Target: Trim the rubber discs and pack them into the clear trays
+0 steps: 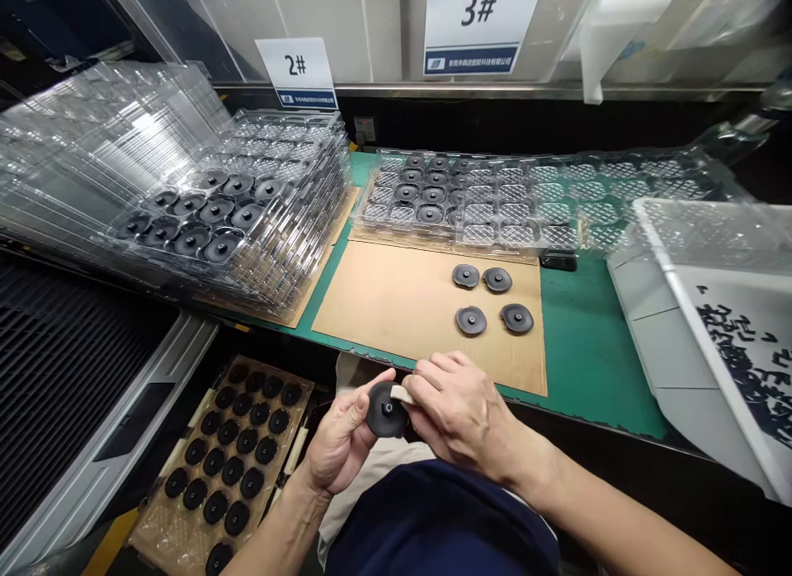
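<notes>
Just in front of my body, my left hand (343, 440) grips a round black plastic disc (388, 409) by its left edge. A small raised hub stands at the disc's centre. My right hand (458, 403) is closed at the disc's right edge, fingers curled. A pale, narrow piece (403, 394) extends from those fingers over the disc's upper right; whether it is a finger cover or something held, I cannot tell. Two rows of similar discs (471, 320) lie beyond my hands on a cardboard sheet (396, 291).
Left stands a tall stack of clear trays (278, 254) with black discs in the top one. More clear trays (433, 192) lie at the back of the green table (610, 337). A white bin (674, 271) on the right holds black scraps. Below left is a disc-filled tray (186, 535).
</notes>
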